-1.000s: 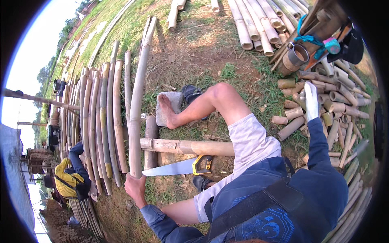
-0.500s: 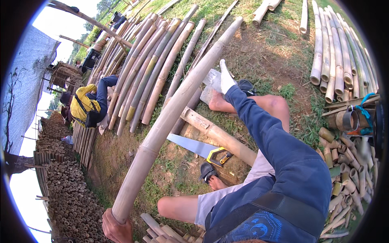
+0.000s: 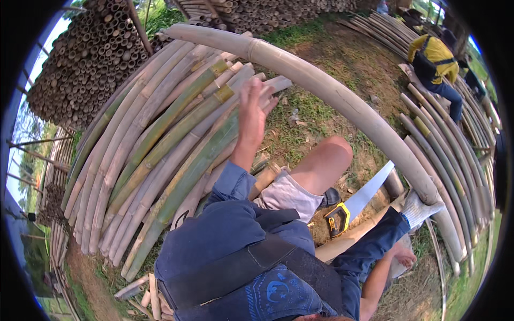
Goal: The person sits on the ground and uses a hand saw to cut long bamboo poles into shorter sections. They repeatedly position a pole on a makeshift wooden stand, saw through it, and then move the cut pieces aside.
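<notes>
At far left, a wall of stacked bamboo (image 3: 88, 67), cut ends facing outward; beside it, a sloping heap of pale and green bamboo poles (image 3: 155, 150), laid roughly parallel; below these, short bamboo offcuts (image 3: 155, 299) near the lower edge; from above the heap, a long bamboo pole (image 3: 316, 80), pale and jointed, runs across the upper middle and down toward the right, appearing bowed by the lens; at centre left, the bare left hand (image 3: 252, 101), raised below this pole and apart from it, palm open and fingers loosely spread, holding nothing; the hand overlaps the upper ends of the heap, though whether it touches them cannot be told; at centre, a bare bent knee (image 3: 329, 158); right of the knee, a handsaw (image 3: 337, 218) with a yellow-and-black handle, its blade slanting upward to the right; just beneath the saw, a thicker bamboo length (image 3: 342, 245) on the ground, partly hidden by the right sleeve; farther right, the right hand (image 3: 420, 208) in a white glove, fingers curled about the lower right end of the long bamboo pole; at upper right, a co-worker in a yellow top (image 3: 439, 56), bending beside a second row of poles (image 3: 455, 158)
</notes>
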`<state>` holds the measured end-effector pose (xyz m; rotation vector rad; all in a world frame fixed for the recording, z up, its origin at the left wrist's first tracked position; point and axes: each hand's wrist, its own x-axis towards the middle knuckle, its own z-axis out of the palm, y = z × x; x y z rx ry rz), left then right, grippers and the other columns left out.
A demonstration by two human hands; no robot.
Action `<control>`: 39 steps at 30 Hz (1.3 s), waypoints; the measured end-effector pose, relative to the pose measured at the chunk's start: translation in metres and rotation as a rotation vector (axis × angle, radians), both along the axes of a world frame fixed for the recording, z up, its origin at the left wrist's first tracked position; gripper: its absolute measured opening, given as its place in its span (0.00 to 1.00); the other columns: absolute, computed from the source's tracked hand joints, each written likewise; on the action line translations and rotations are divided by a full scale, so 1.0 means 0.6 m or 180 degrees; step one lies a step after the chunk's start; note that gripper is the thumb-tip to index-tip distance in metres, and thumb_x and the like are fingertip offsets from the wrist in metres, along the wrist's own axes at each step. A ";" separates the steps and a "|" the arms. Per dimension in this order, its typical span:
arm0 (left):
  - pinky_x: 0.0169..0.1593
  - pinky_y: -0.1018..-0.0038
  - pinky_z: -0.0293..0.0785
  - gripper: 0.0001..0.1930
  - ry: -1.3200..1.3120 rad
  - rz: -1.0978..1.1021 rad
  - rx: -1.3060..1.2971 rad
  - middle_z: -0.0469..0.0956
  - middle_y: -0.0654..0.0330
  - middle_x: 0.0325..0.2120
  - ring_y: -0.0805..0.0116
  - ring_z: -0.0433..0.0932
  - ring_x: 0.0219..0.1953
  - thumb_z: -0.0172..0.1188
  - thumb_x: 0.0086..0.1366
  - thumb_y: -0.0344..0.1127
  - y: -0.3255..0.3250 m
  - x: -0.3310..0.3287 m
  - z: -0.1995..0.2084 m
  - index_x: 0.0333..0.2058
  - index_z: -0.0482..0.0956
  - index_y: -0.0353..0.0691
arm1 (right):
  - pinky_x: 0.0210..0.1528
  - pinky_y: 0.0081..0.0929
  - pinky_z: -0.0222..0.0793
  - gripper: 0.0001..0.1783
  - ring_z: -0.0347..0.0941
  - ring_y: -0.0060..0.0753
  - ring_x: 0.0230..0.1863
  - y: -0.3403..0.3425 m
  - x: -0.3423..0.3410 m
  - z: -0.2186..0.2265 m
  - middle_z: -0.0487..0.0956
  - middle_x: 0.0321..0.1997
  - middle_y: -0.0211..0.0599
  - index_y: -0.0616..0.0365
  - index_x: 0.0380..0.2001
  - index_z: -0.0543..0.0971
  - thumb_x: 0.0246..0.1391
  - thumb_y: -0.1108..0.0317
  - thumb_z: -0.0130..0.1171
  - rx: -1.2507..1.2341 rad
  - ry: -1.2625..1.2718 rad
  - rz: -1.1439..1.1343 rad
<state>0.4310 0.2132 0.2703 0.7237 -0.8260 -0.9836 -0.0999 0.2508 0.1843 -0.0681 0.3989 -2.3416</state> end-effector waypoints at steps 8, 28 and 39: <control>0.63 0.55 0.83 0.29 0.0712 0.0619 -0.0519 0.78 0.55 0.57 0.59 0.82 0.61 0.64 0.80 0.51 0.053 0.001 0.006 0.64 0.66 0.37 | 0.81 0.71 0.58 0.48 0.66 0.63 0.78 -0.064 0.367 0.139 0.70 0.76 0.65 0.65 0.74 0.66 0.66 0.39 0.70 -0.0437 0.1098 0.1681; 0.77 0.53 0.67 0.58 0.0917 0.2210 -0.0648 0.57 0.40 0.77 0.47 0.57 0.80 0.69 0.71 0.67 0.254 0.542 0.015 0.80 0.48 0.34 | 0.80 0.62 0.65 0.40 0.67 0.59 0.78 -0.070 0.638 0.241 0.71 0.75 0.59 0.67 0.71 0.67 0.73 0.48 0.67 -0.0595 0.1623 0.3422; 0.62 0.52 0.84 0.32 0.0483 0.1155 -0.0508 0.81 0.50 0.60 0.52 0.82 0.63 0.72 0.73 0.48 0.070 0.448 0.092 0.66 0.72 0.35 | 0.69 0.49 0.74 0.54 0.74 0.55 0.72 -0.021 0.646 0.235 0.66 0.80 0.52 0.58 0.83 0.56 0.68 0.41 0.67 -0.0736 0.3600 0.4083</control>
